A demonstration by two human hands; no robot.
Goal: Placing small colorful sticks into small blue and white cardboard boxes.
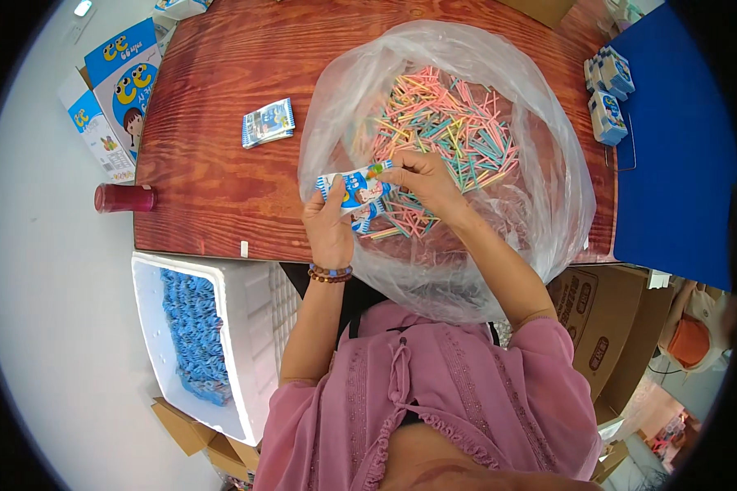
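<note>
Clearly — packet [355, 189] between left grip [327, 225] and right grip [427, 183].

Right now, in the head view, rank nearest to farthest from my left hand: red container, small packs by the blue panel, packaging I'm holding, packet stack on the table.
From your left hand:
1. Held packaging, in its grip.
2. Packet stack, ahead and left.
3. Red container, well out to the left.
4. Small packs, far right.
</note>
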